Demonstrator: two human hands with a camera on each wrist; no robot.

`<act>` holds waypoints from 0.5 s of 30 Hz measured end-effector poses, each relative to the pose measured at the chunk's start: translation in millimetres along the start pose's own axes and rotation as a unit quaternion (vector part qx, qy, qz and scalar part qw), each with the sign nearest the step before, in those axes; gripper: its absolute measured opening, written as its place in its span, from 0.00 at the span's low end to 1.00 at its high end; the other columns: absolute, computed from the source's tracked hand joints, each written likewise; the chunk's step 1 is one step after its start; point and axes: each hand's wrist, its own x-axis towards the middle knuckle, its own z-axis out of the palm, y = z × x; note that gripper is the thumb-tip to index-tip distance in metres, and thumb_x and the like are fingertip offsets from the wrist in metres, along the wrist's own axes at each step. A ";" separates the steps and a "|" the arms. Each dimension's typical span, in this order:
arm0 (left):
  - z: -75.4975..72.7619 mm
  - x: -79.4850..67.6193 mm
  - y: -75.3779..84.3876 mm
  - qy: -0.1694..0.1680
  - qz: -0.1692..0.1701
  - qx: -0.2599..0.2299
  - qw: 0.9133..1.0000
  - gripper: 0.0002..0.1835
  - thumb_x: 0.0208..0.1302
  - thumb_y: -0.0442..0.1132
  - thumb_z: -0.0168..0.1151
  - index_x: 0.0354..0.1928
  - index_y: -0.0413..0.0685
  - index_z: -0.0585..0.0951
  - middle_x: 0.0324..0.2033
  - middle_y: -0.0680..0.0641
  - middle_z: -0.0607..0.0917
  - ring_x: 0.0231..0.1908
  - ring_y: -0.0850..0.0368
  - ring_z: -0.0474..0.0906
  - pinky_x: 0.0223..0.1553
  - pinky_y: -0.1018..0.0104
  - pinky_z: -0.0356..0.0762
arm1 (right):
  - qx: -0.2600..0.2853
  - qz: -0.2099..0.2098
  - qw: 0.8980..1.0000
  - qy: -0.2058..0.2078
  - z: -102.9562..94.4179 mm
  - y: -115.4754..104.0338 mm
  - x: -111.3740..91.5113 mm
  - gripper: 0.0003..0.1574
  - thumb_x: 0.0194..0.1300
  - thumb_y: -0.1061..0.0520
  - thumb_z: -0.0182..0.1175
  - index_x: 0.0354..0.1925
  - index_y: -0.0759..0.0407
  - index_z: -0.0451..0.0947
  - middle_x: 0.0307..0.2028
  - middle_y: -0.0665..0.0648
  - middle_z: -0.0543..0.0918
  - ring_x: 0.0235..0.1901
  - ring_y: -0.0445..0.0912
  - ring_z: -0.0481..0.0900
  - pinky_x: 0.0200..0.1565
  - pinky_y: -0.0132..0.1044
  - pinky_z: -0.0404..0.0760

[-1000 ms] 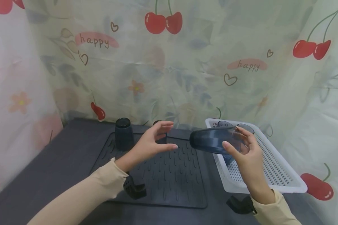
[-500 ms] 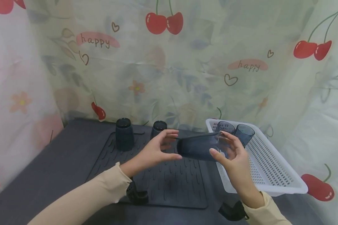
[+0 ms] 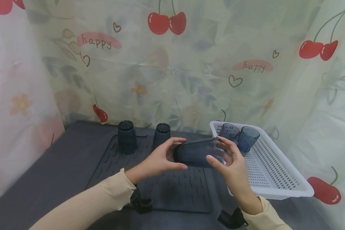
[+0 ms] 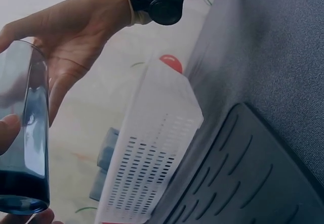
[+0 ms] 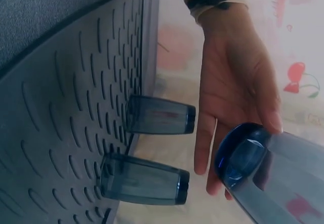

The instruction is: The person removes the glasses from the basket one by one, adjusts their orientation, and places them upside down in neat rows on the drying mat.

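A blue-grey drinking glass (image 3: 195, 152) lies sideways in the air over the black ribbed drying mat (image 3: 187, 195), its dark base to the left. My right hand (image 3: 236, 172) grips it near the rim, thumb on the near side and fingers behind. At the base, my left hand (image 3: 159, 161) has thumb and fingers spread around the glass. The right wrist view shows the left hand's (image 5: 235, 82) fingers fairly straight, with the thumb tip right at the base. Two similar glasses, a left one (image 3: 127, 140) and a right one (image 3: 161, 136), stand upside down on the mat's far part.
To the right, a white perforated basket (image 3: 290, 193) holds several blue-grey glasses (image 3: 248, 137) at its far end. A dark grey cloth (image 3: 46, 188) covers the table. Behind stands a cherry-printed curtain (image 3: 189, 80).
My right hand has carried the glass left and slightly down, away from the basket. My left hand has shifted a little right and down, and the glass base is now between its thumb and fingers.
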 end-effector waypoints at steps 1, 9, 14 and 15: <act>0.2 -0.2 0.0 -0.003 0.000 -0.003 1.000 0.41 0.55 0.38 0.73 0.69 0.58 0.64 0.66 0.46 0.68 0.56 0.51 0.75 0.53 0.58 0.78 | 0.003 0.000 1.000 -0.001 0.7 0.3 -0.3 0.40 0.59 0.67 0.65 0.67 0.59 0.63 0.56 0.54 0.73 0.52 0.37 0.79 0.45 0.27 0.81; 1.1 -0.8 -1.4 0.001 0.005 -0.010 1.000 0.39 0.54 0.37 0.74 0.67 0.54 0.67 0.63 0.48 0.70 0.53 0.54 0.75 0.47 0.64 0.80 | 0.012 -0.003 1.000 0.003 4.8 2.9 -0.4 0.40 0.58 0.69 0.65 0.67 0.60 0.63 0.56 0.55 0.73 0.52 0.37 0.78 0.47 0.26 0.79; 0.8 -2.4 -3.8 0.018 -0.002 0.011 1.000 0.37 0.51 0.39 0.76 0.63 0.58 0.71 0.58 0.52 0.74 0.49 0.56 0.77 0.44 0.63 0.81 | 0.005 0.011 1.000 -0.003 4.2 4.6 -1.3 0.39 0.60 0.67 0.64 0.67 0.60 0.62 0.60 0.57 0.71 0.57 0.39 0.74 0.52 0.20 0.74; 0.7 -2.8 -4.4 0.021 -0.004 0.014 1.000 0.36 0.50 0.40 0.77 0.62 0.59 0.71 0.57 0.52 0.75 0.49 0.57 0.77 0.44 0.63 0.81 | 0.002 0.014 1.000 -0.006 3.7 5.2 -1.4 0.39 0.61 0.66 0.64 0.68 0.59 0.62 0.61 0.58 0.70 0.59 0.41 0.72 0.53 0.19 0.73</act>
